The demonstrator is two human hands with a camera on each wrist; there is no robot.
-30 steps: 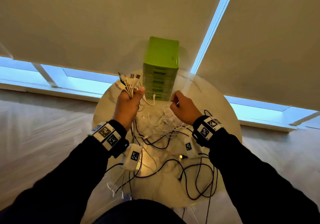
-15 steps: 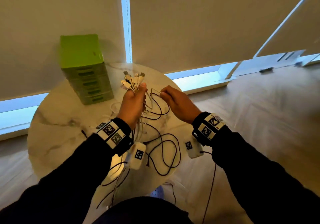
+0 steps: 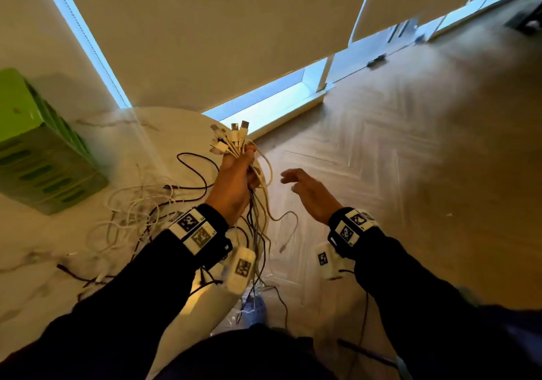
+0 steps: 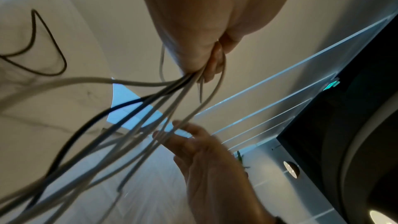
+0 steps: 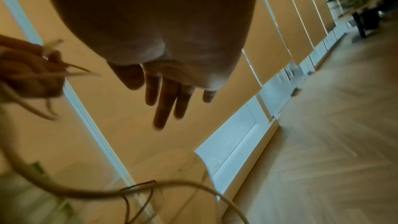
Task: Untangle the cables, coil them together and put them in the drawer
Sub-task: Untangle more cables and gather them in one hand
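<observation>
A: what's different from half a sec ago?
B: right hand point(image 3: 309, 193) let go, fingers now spread. Left hand point(image 3: 234, 183) still grips the cable bundle point(image 3: 231, 142) above the marble table point(image 3: 44, 277), green drawer unit point(image 3: 38, 156) at back-left, herringbone floor point(image 3: 410, 159).

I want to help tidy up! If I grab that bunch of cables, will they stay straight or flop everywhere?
Probably flop: below the left hand the cables droop in loose curves. They look thin, so likely light. The loops on the table may drag along and snag.
</observation>
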